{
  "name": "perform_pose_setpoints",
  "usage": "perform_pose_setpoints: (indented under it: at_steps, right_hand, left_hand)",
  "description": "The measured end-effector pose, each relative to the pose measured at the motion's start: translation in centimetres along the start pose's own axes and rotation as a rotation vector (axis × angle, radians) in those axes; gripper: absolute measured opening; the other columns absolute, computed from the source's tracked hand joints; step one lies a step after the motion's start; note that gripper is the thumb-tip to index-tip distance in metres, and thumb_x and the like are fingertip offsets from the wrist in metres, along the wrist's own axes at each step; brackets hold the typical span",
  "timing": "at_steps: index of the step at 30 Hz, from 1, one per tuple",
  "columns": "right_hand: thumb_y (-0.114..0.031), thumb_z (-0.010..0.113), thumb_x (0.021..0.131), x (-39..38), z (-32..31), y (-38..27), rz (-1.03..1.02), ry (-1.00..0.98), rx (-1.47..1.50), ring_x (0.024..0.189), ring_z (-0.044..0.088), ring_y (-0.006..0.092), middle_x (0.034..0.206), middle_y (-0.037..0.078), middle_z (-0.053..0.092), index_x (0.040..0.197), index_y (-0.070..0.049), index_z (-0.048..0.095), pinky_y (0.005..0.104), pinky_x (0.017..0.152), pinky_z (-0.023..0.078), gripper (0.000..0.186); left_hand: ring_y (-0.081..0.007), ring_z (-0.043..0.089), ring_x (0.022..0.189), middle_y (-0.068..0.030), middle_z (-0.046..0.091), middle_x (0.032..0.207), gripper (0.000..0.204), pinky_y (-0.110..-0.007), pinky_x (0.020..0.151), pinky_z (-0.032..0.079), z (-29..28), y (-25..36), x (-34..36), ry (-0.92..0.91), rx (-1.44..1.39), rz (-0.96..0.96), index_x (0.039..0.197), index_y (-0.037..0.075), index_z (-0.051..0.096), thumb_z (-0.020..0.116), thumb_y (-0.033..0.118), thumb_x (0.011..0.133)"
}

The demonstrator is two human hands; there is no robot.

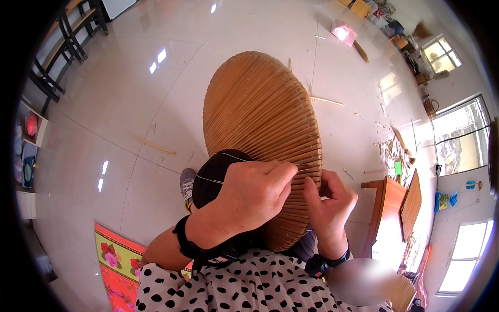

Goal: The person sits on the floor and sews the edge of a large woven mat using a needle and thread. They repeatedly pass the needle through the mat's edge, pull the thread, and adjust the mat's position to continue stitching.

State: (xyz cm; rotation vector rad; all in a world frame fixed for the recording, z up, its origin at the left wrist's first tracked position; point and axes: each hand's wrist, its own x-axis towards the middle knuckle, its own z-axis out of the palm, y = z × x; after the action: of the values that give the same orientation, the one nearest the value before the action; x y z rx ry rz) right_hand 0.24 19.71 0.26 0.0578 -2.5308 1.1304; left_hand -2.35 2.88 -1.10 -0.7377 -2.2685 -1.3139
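At disc (254, 99), left fingers (280, 174) pinched, right fingers (335, 188) curled

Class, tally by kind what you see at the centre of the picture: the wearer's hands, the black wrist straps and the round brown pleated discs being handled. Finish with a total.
Hands: 2 (left hand, right hand)
Black wrist straps: 2 (left strap, right strap)
Round brown pleated disc: 1
Total: 5
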Motion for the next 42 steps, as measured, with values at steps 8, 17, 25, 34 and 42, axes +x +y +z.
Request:
perform_pose_setpoints:
  at_steps: [8, 17, 25, 34, 42]
  right_hand:
    - [-0.002, 0.072, 0.079, 0.0, -0.2, -0.4, 0.027, -0.026, -0.014, 0.062, 0.057, 0.0039, 0.069, 0.002, 0.065, 0.089, 0.004, 0.067, 0.0208, 0.057, 0.047, 0.013]
    - [-0.005, 0.076, 0.074, 0.0, 0.0, 0.1, -0.104, 0.024, -0.01, 0.051, 0.052, 0.0084, 0.063, 0.006, 0.059, 0.086, 0.003, 0.066, 0.0236, 0.047, 0.042, 0.018]
    - [-0.006, 0.076, 0.071, -0.2, 1.1, -0.9, -0.231, 0.024, 0.028, 0.048, 0.054, 0.0192, 0.059, 0.007, 0.055, 0.079, -0.001, 0.064, 0.0295, 0.045, 0.043, 0.015]
    - [-0.012, 0.08, 0.07, -0.7, 1.9, -1.4, -0.233, -0.064, 0.257, 0.049, 0.057, 0.0198, 0.06, 0.004, 0.057, 0.086, -0.002, 0.065, 0.0298, 0.045, 0.045, 0.025]
    - [-0.016, 0.079, 0.071, -1.9, 2.5, 0.1, -0.304, -0.09, 0.451, 0.052, 0.059, 0.0215, 0.073, 0.009, 0.061, 0.109, 0.0, 0.063, 0.0307, 0.049, 0.05, 0.044]
  left_hand:
    - [-0.0252, 0.061, 0.053, -0.0093, 0.063, 0.067, 0.017, -0.032, 0.047, 0.047, 0.1, 0.0, -0.1, -0.002, 0.016, 0.002, 0.088, 0.003, 0.063, 0.067, -0.006, 0.074]
    - [-0.0253, 0.061, 0.054, -0.0088, 0.064, 0.067, 0.016, -0.033, 0.048, 0.047, -0.7, 0.4, 0.3, -0.053, 0.055, 0.041, 0.088, 0.003, 0.064, 0.067, -0.005, 0.075]
    - [-0.0275, 0.063, 0.059, -0.0099, 0.064, 0.07, 0.013, -0.033, 0.05, 0.048, -2.5, 0.5, -0.1, -0.092, -0.014, -0.035, 0.089, 0.003, 0.062, 0.065, -0.004, 0.078]
    - [-0.0202, 0.058, 0.051, -0.0089, 0.063, 0.067, 0.012, -0.028, 0.047, 0.044, -5.1, 1.7, -0.8, -0.18, 0.042, -0.196, 0.094, 0.004, 0.065, 0.067, -0.002, 0.083]
    - [-0.0097, 0.062, 0.054, -0.0058, 0.065, 0.066, 0.01, -0.021, 0.049, 0.046, -6.6, 2.1, -0.9, -0.275, 0.027, -0.366, 0.094, -0.001, 0.067, 0.062, -0.005, 0.086]
